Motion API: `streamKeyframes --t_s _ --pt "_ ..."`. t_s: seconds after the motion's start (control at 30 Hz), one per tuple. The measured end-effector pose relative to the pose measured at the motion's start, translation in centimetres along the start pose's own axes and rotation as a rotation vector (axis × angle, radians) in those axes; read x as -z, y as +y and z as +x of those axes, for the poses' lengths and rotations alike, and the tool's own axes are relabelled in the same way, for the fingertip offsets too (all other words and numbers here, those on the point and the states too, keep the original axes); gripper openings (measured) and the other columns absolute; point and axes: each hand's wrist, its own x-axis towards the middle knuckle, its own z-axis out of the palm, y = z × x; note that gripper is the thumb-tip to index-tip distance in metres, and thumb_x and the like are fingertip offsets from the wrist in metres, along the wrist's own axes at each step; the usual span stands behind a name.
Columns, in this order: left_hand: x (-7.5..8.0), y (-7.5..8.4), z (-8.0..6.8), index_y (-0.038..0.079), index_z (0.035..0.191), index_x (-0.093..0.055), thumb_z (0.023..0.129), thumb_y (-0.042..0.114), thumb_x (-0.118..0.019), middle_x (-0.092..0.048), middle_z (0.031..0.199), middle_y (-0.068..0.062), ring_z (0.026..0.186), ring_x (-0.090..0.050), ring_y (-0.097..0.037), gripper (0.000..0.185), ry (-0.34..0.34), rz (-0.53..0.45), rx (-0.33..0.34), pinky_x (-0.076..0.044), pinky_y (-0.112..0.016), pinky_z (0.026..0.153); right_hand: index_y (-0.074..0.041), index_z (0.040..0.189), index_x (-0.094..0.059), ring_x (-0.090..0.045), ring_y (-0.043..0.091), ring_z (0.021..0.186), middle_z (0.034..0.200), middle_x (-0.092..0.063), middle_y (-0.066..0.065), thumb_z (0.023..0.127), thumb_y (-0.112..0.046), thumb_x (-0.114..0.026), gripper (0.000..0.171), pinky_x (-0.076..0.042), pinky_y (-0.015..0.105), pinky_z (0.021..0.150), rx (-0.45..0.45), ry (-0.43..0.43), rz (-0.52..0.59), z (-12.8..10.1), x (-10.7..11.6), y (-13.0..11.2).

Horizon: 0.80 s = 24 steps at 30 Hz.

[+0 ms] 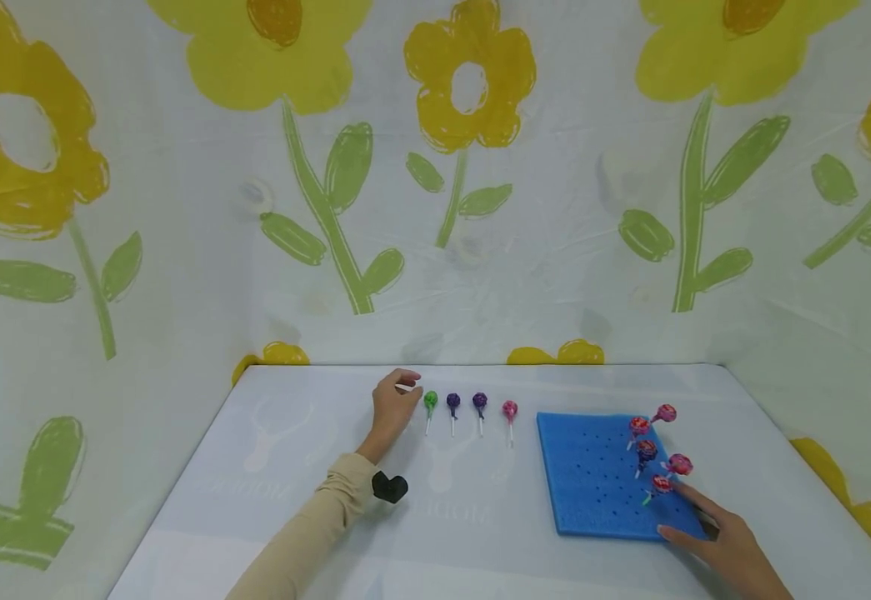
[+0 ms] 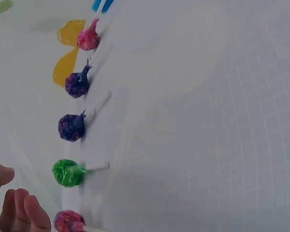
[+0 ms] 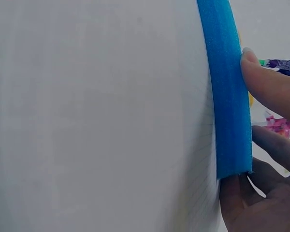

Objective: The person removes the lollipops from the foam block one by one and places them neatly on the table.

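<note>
My left hand [image 1: 396, 408] hovers at the left end of a row of lollipops, thumb and loosely bent fingers apart with nothing between them. Nearest it in the head view lies a green lollipop [image 1: 431, 400]; then come two purple lollipops [image 1: 453, 402] and a pink lollipop [image 1: 510, 408]. In the left wrist view, another pink-red lollipop [image 2: 68, 221] lies by my fingertips, beyond the green one. My right hand [image 1: 728, 542] holds the near right corner of a blue foam board [image 1: 585, 500], thumb at its near edge, fingers along the right side.
Several wrapped lollipops [image 1: 646, 452] stand by their sticks in the board's right part; rows of small holes dot its left and middle. The white table [image 1: 480, 533] ends at a flower-printed curtain [image 1: 555, 275] behind and at both sides.
</note>
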Motion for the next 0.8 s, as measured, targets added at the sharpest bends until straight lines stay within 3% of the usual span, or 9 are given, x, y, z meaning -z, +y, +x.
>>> streamKeyframes --t_s 0.43,0.67,0.8 --pt "-1.4 1.8 -1.3 0.004 0.096 -0.069 0.082 0.003 -0.068 -0.066 0.089 -0.006 0.071 -0.056 -0.016 0.014 -0.051 -0.035 0.029 -0.047 -0.029 0.066 0.006 0.143 -0.028 -0.023 0.060 0.124 0.139 -0.022 0.042 0.073 -0.065 -0.067 0.108 -0.035 0.062 0.094 -0.014 0.004 0.007 0.4 -0.1 0.4" --pt "-1.8 3.2 -1.7 0.008 0.095 -0.069 0.083 0.004 -0.067 -0.065 0.089 -0.005 0.069 -0.055 -0.015 0.012 -0.042 -0.097 0.047 -0.050 -0.027 0.057 0.004 0.144 -0.025 -0.021 0.060 0.125 0.141 -0.020 0.041 0.073 -0.066 -0.067 0.108 -0.034 0.064 0.094 -0.041 -0.016 0.004 1.1 -0.1 1.3" --pt "-2.2 4.1 -2.0 0.008 0.096 -0.068 0.085 0.005 -0.066 -0.063 0.091 -0.004 0.068 -0.054 -0.013 0.013 -0.072 -0.137 0.071 -0.050 -0.026 0.053 0.005 0.144 -0.026 -0.021 0.060 0.124 0.140 -0.020 0.041 0.073 -0.065 -0.066 0.108 -0.034 0.064 0.093 -0.027 -0.019 0.005 1.0 -0.1 1.0"
